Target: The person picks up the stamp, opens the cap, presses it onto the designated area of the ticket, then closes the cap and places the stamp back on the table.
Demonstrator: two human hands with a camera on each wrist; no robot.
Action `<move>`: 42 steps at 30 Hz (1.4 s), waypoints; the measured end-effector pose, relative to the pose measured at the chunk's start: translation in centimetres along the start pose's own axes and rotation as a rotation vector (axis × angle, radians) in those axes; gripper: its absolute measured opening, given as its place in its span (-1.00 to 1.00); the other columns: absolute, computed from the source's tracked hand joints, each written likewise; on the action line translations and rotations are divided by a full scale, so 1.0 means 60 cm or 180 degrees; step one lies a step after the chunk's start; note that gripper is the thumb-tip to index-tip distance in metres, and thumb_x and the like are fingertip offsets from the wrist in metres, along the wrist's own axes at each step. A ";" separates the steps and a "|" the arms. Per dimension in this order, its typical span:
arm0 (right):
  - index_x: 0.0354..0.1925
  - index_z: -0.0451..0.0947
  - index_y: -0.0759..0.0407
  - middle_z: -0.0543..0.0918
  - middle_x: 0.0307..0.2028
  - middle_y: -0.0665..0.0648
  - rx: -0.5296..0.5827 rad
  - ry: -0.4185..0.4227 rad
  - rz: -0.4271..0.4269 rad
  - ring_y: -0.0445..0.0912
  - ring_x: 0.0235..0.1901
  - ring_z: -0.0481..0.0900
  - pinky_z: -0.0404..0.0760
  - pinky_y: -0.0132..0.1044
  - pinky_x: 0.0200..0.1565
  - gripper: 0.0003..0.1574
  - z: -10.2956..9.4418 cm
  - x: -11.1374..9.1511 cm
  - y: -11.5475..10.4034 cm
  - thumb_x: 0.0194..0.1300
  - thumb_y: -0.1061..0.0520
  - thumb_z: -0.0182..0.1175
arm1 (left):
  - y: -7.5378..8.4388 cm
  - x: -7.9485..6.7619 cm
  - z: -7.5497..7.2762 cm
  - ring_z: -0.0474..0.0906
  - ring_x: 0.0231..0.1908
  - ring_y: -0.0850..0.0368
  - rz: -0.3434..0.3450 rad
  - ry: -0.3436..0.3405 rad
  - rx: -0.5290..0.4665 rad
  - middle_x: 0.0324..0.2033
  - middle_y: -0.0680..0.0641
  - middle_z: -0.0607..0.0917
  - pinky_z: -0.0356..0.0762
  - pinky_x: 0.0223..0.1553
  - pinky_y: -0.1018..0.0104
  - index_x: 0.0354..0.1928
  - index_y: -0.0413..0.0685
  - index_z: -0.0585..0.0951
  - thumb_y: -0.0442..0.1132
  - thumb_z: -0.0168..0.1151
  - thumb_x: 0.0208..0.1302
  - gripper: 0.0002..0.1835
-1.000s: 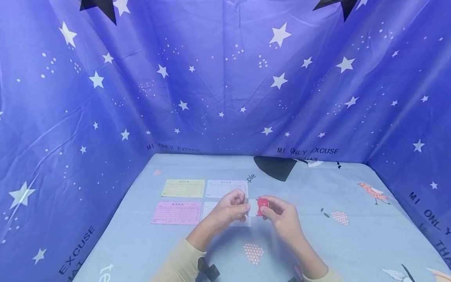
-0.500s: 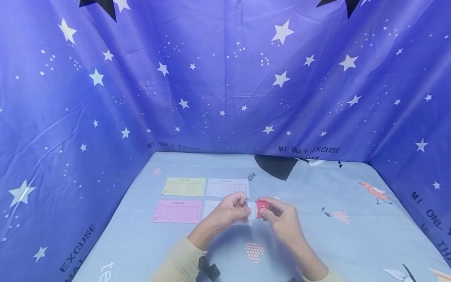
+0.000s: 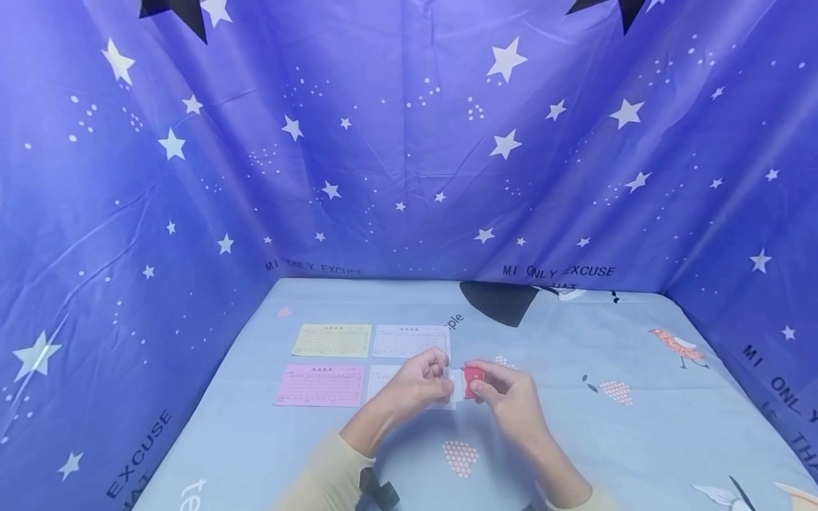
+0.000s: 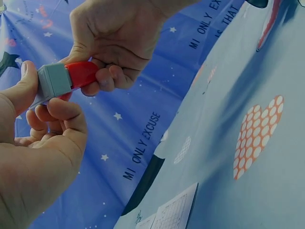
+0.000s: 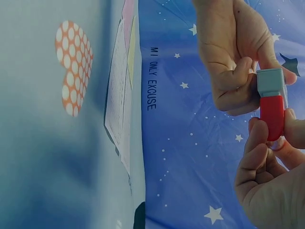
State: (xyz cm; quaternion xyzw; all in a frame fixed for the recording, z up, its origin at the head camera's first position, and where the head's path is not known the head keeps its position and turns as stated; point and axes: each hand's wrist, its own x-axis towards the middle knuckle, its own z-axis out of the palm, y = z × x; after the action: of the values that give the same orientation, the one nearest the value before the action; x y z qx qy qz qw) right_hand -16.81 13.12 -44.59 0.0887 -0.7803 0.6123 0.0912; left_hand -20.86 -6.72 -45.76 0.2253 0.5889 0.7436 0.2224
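A small red-and-grey block [image 4: 55, 81] is held up between the two hands, above the cloth-covered tabletop [image 3: 255, 454]. The left hand [image 3: 412, 385] pinches its pale grey end between thumb and fingers; the right hand [image 3: 516, 399] grips the red end the same way. From the head view, the left hand partly covers the nearer white printed form [image 3: 380, 378], with the pink form [image 3: 319, 385] and yellow form [image 3: 332, 341] farther left.

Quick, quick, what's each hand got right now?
Left hand: closed, pinching the pale grey part.
Right hand: closed, pinching the red part.
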 end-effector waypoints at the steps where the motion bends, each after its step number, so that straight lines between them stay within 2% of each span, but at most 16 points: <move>1: 0.00 0.69 0.33 0.75 -0.39 0.14 0.0008 -0.0001 -0.0012 -0.11 -0.48 0.65 0.62 -0.27 -0.36 -0.65 0.000 0.000 0.001 0.23 0.45 0.29 | -0.001 0.000 0.000 0.48 -0.39 0.23 -0.0012 -0.0009 0.0001 -0.41 0.05 0.48 0.52 -0.28 0.40 -0.17 -0.06 0.33 -0.30 0.34 0.29 -0.68; 7: 0.00 0.69 0.35 0.75 -0.38 0.18 0.0082 -0.0074 -0.0041 -0.11 -0.47 0.65 0.65 -0.24 -0.34 -0.65 0.002 0.001 0.007 0.24 0.46 0.27 | -0.001 -0.002 0.000 0.49 -0.39 0.23 -0.0077 0.0027 0.0103 -0.40 0.04 0.51 0.54 -0.28 0.40 -0.18 -0.07 0.34 -0.36 0.28 0.29 -0.73; 13: -0.02 0.70 0.34 0.76 -0.25 0.23 0.0035 -0.0017 0.0095 -0.11 -0.44 0.66 0.67 -0.29 -0.34 -0.66 -0.004 0.003 0.007 0.22 0.46 0.30 | -0.005 -0.006 -0.007 0.59 -0.33 0.16 -0.0161 0.0187 0.0228 -0.29 -0.03 0.66 0.60 -0.24 0.33 -0.24 -0.08 0.37 -0.34 0.26 0.34 -0.79; 18: 0.02 0.68 0.34 0.75 -0.21 0.23 -0.0004 -0.0094 0.0124 -0.08 -0.40 0.67 0.67 -0.28 -0.31 -0.65 -0.005 0.004 0.004 0.24 0.42 0.31 | -0.010 -0.009 -0.007 0.55 -0.37 0.18 -0.0164 0.0356 0.0185 -0.30 -0.04 0.63 0.57 -0.29 0.36 -0.20 -0.18 0.37 -0.39 0.23 0.34 -0.80; 21: 0.05 0.69 0.29 0.76 -0.21 0.21 -0.0108 -0.0053 0.0193 -0.10 -0.39 0.67 0.66 -0.30 -0.31 -0.64 -0.008 0.005 0.006 0.26 0.39 0.31 | -0.012 -0.011 -0.006 0.50 -0.40 0.19 -0.0188 0.0552 0.0214 -0.34 -0.02 0.60 0.53 -0.34 0.38 -0.25 -0.16 0.33 -0.41 0.26 0.30 -0.75; 27: 0.10 0.66 0.27 0.75 -0.16 0.23 -0.0287 0.0122 0.0227 -0.11 -0.31 0.68 0.67 -0.29 -0.25 -0.63 -0.030 0.014 0.002 0.32 0.33 0.30 | 0.001 -0.021 -0.016 0.53 -0.43 0.13 -0.0209 0.1074 0.0754 -0.44 0.00 0.56 0.56 -0.33 0.28 -0.28 -0.13 0.43 -0.36 0.41 0.17 -0.72; 31: 0.12 0.65 0.25 0.75 -0.16 0.23 -0.0383 0.0099 0.0158 -0.08 -0.31 0.69 0.67 -0.31 -0.26 -0.62 -0.037 0.023 -0.001 0.34 0.30 0.30 | 0.015 -0.049 -0.044 0.54 -0.40 0.11 -0.0229 0.1387 0.1105 -0.39 -0.03 0.59 0.57 -0.28 0.17 -0.21 -0.21 0.48 -0.34 0.43 0.16 -0.71; 34: 0.13 0.65 0.25 0.75 -0.16 0.23 -0.0418 0.0060 0.0166 -0.04 -0.30 0.70 0.67 -0.33 -0.27 -0.61 -0.037 0.024 0.002 0.33 0.31 0.30 | 0.016 -0.080 -0.069 0.53 -0.39 0.10 -0.0279 0.1687 0.1247 -0.40 -0.05 0.63 0.55 -0.30 0.21 -0.18 -0.27 0.50 -0.36 0.43 0.15 -0.70; 38: 0.14 0.64 0.23 0.74 -0.13 0.23 -0.0443 0.0010 0.0229 -0.03 -0.29 0.69 0.67 -0.30 -0.26 -0.61 -0.031 0.022 0.004 0.35 0.28 0.30 | 0.005 -0.122 -0.099 0.54 -0.41 0.11 -0.0356 0.2067 0.1269 -0.44 -0.06 0.64 0.49 -0.39 0.34 -0.13 -0.34 0.52 -0.44 0.42 0.14 -0.70; 42: 0.16 0.63 0.21 0.74 -0.11 0.22 -0.0446 -0.0048 0.0279 -0.08 -0.27 0.68 0.68 -0.27 -0.23 -0.60 -0.027 0.021 0.005 0.37 0.23 0.30 | -0.007 -0.154 -0.118 0.55 -0.43 0.12 -0.0494 0.2258 0.1456 -0.45 -0.06 0.66 0.51 -0.40 0.33 -0.13 -0.35 0.57 -0.46 0.42 0.14 -0.72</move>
State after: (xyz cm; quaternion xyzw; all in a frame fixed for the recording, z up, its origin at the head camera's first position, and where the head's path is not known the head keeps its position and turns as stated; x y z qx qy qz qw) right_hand -18.02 14.70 -44.16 0.0525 -0.8251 0.5589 0.0644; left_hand -17.67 -17.65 -48.29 -0.0459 0.7939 0.6063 0.0057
